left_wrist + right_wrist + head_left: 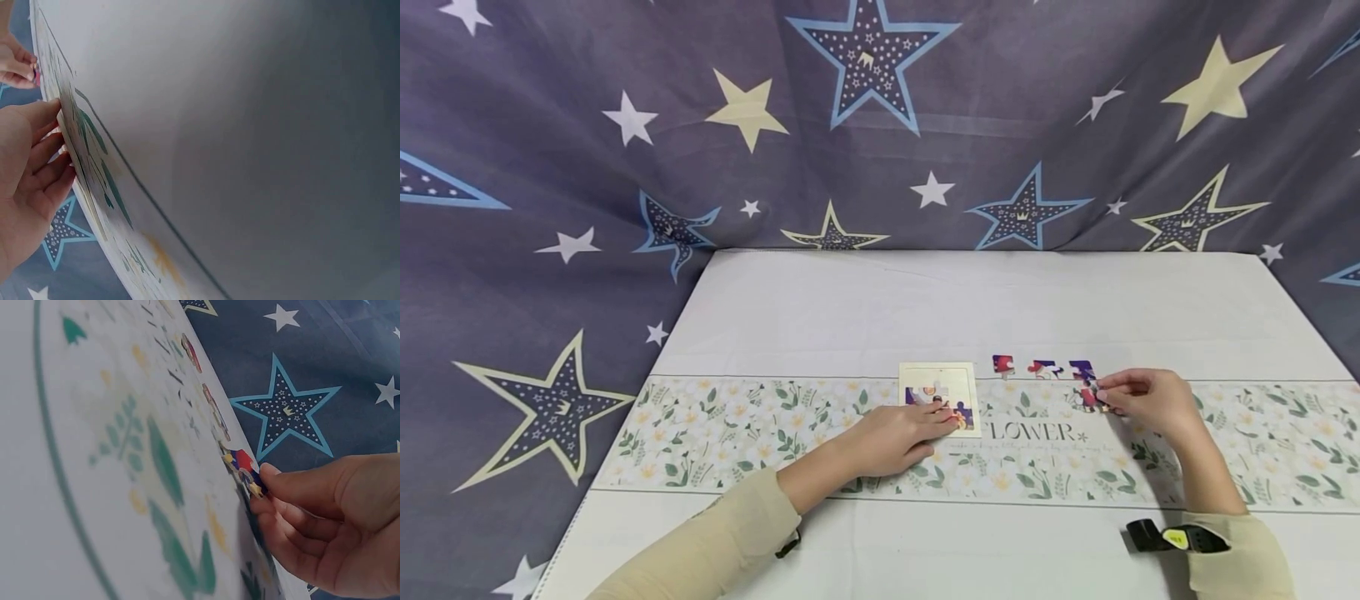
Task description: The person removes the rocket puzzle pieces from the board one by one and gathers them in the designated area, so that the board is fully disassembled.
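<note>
A cream puzzle tray (938,365) lies at mid-table in the head view, with a few joined jigsaw pieces (962,414) inside. My left hand (898,435) rests over its lower part, its extended fingers touching the pieces. The left wrist view shows the same hand (37,169) from the side, against the tray's edge. To the right, my right hand (1153,402) pinches a colourful jigsaw piece (1088,397) between thumb and fingers. That jigsaw piece (247,472) looks red, blue and yellow in the right wrist view, partly covered by the fingertips.
Loose jigsaw pieces lie beyond the tray's right side: a red one (1003,365), a red-and-white one (1045,368) and a purple one (1081,368). A flowered band (737,433) crosses the white tablecloth (850,308). A star-patterned curtain (685,100) stands behind.
</note>
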The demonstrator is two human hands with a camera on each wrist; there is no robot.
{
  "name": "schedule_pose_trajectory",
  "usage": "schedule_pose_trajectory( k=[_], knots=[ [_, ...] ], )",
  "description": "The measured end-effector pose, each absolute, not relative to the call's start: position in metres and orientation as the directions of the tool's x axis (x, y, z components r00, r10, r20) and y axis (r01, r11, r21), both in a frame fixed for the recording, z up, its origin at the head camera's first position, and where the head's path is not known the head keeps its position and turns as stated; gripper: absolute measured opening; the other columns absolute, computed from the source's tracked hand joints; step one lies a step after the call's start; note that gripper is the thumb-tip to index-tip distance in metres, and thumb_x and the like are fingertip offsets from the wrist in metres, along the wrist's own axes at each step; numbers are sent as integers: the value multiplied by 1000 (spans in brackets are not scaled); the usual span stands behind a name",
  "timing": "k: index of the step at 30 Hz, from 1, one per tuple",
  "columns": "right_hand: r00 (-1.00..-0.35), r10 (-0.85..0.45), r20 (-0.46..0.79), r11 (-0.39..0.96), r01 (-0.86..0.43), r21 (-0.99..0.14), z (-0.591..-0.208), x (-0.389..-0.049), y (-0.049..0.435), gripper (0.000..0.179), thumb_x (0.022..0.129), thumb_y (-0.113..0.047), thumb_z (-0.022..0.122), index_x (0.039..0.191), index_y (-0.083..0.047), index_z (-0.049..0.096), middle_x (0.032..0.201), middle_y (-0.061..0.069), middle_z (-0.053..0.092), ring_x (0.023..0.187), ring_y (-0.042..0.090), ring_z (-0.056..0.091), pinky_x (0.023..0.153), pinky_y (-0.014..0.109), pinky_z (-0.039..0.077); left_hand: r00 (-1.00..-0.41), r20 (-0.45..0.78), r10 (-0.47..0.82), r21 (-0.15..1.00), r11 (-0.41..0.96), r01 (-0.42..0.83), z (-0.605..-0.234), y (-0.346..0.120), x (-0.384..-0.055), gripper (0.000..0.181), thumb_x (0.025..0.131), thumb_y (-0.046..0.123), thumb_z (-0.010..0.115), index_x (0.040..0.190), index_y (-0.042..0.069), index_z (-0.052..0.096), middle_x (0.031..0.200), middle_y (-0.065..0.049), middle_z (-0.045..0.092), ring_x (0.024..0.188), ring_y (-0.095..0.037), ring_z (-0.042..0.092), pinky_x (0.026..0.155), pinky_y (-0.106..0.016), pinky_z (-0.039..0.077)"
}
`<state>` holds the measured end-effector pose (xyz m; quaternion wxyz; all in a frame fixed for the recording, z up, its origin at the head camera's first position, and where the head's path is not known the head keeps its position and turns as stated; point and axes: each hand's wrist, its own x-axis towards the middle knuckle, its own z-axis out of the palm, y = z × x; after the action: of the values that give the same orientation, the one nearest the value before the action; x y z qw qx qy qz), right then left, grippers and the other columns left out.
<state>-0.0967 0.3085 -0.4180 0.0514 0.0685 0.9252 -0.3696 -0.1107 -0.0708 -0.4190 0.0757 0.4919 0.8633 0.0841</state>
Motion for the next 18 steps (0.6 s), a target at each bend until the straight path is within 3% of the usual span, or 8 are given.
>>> schedule_pose_trajectory(
  k=[18],
  knots=[
    [-985,142,-95,775,170,-609,-420,-98,303,27,88,-19,70,102,3,72,82,13,74,61,5,59,49,23,48,-509,-51,859,217,507,834,-421,-72,-111,44,100,26,51,144,20,47,150,1,45,139,-16,44,101,-35,51]
  ],
)
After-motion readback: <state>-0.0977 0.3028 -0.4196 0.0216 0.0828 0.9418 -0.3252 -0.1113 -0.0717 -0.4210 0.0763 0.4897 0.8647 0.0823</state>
